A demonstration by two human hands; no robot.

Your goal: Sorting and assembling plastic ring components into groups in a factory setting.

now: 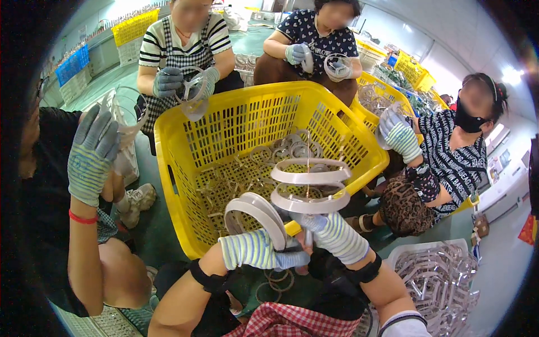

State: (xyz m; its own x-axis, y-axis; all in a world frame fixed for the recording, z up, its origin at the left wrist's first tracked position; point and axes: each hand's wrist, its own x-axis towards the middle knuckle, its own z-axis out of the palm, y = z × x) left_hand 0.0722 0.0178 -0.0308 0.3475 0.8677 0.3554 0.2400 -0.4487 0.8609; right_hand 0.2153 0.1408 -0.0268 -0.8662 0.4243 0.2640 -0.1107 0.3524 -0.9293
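By the yellow basket (224, 101), white rings (309, 178) in the grasp of both gloved hands (244, 250) (339, 238), contact partly hidden

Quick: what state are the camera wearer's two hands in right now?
Left hand: closed, holding a tilted white ring-shaped piece.
Right hand: closed, holding a white two-ringed piece; fingers partly hidden.

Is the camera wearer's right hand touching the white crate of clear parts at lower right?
Apart: the head view shows floor between the right hand and the white crate.
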